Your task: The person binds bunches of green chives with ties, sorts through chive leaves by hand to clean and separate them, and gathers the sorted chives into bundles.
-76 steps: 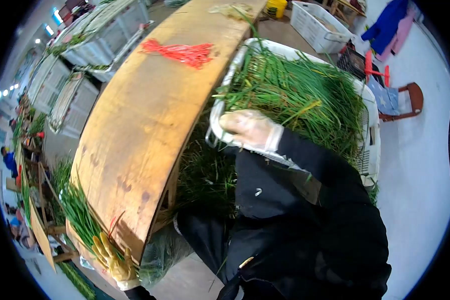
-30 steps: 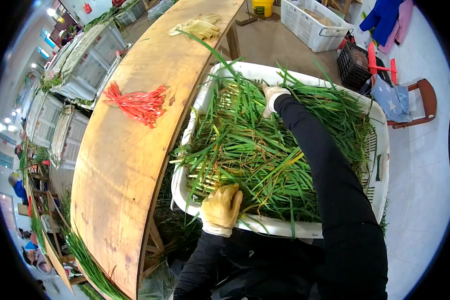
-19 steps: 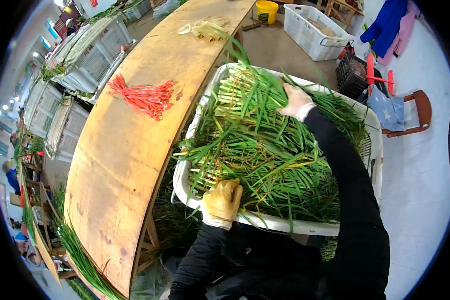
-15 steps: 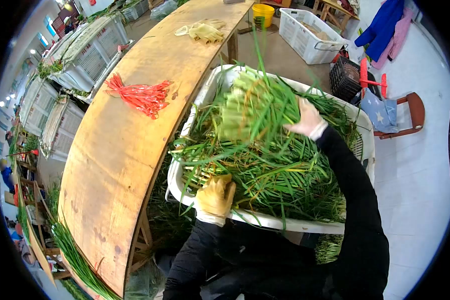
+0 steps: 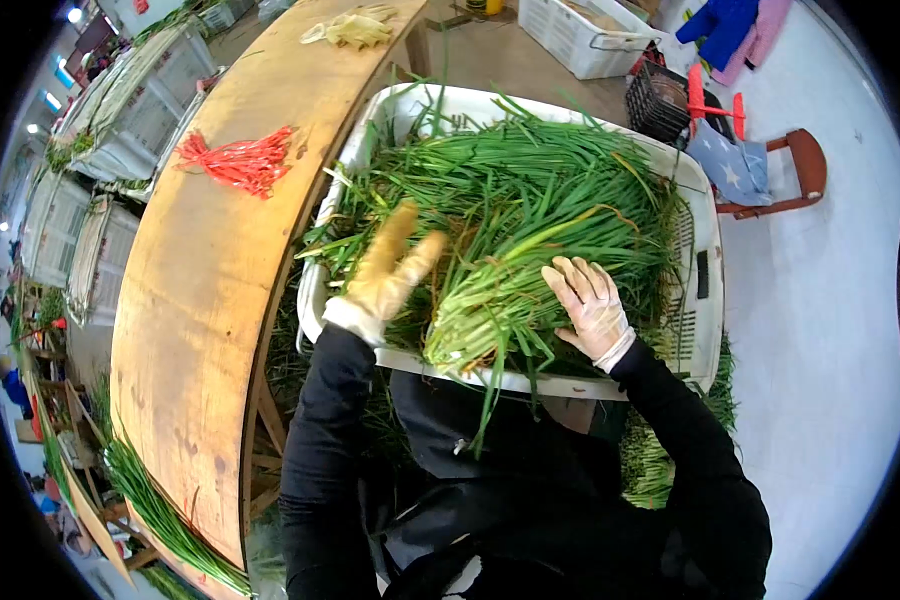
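A large white plastic crate (image 5: 712, 300) in front of me holds a heap of garlic chives (image 5: 530, 160), long green leaves with pale stems. On top lies a loose bunch of chives (image 5: 480, 310), its pale stem ends pointing toward me over the near rim. My left hand (image 5: 385, 270), in a yellow glove, hovers at the left of this bunch, fingers apart and slightly blurred, with nothing held. In a thin whitish glove, my right hand (image 5: 592, 310) rests on or just over the leaves right of the bunch, fingers outstretched.
A long wooden table (image 5: 190, 330) runs along the left, bearing red ties (image 5: 238, 160), pale gloves (image 5: 352, 27) and chives (image 5: 160, 500) at its near end. A brown chair (image 5: 805, 170) stands right of the crate. Beyond are a white crate (image 5: 585, 40) and a black crate (image 5: 660, 100).
The bunch that my right hand held up now lies on the heap, and that hand has let go. My left hand has risen off the crate's near rim and spread. The view has shifted.
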`<state>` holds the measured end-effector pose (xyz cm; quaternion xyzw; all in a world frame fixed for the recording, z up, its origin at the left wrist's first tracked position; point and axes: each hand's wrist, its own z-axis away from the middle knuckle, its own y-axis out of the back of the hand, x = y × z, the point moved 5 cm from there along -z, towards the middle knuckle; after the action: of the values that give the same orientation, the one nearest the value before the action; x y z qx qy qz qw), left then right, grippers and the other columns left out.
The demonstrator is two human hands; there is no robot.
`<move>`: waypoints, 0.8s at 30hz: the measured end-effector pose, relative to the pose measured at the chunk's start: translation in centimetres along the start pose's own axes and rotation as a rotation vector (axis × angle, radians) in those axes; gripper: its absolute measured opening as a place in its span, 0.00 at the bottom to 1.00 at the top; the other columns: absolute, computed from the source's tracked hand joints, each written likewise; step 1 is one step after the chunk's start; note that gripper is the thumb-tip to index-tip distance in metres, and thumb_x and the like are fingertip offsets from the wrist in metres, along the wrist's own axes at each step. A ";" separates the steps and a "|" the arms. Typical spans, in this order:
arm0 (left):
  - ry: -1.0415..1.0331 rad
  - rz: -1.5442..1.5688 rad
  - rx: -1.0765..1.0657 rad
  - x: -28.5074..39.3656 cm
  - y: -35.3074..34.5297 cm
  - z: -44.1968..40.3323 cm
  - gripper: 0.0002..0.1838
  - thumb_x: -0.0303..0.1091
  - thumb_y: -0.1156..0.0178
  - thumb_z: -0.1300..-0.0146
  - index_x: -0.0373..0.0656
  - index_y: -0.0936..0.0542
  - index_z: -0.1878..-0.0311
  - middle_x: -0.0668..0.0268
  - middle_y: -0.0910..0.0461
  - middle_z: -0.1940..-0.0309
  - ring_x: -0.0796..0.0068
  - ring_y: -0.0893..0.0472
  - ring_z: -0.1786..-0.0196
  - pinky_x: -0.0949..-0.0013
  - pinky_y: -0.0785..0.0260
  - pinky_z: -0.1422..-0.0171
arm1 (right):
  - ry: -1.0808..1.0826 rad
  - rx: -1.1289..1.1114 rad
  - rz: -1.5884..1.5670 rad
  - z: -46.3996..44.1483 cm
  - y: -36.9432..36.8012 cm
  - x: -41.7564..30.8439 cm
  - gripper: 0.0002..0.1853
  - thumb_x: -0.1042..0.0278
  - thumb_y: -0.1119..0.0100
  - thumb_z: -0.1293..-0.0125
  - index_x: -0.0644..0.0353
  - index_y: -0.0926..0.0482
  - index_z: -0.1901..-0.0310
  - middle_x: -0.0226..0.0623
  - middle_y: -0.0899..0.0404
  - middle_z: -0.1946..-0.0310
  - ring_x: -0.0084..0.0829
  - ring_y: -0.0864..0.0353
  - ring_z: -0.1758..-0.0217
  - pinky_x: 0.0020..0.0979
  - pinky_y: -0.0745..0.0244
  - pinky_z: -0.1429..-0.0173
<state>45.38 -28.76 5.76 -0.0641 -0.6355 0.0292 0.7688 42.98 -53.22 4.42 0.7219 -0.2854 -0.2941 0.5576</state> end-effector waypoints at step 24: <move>0.643 -0.049 -0.713 -10.1 -11.6 2.4 0.39 0.53 0.40 0.48 0.35 0.39 0.40 0.57 0.30 0.47 0.70 0.31 0.46 0.71 0.43 0.39 | -0.953 0.198 -2.553 6.9 -3.8 -0.6 0.33 0.42 0.39 0.52 0.56 0.32 0.48 0.39 0.28 0.50 0.37 0.30 0.48 0.41 0.37 0.41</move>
<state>40.65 -41.43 -2.09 -0.3143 -0.3375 -0.2300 0.8570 37.80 -56.34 -0.61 0.3471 0.3911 -0.7962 -0.3044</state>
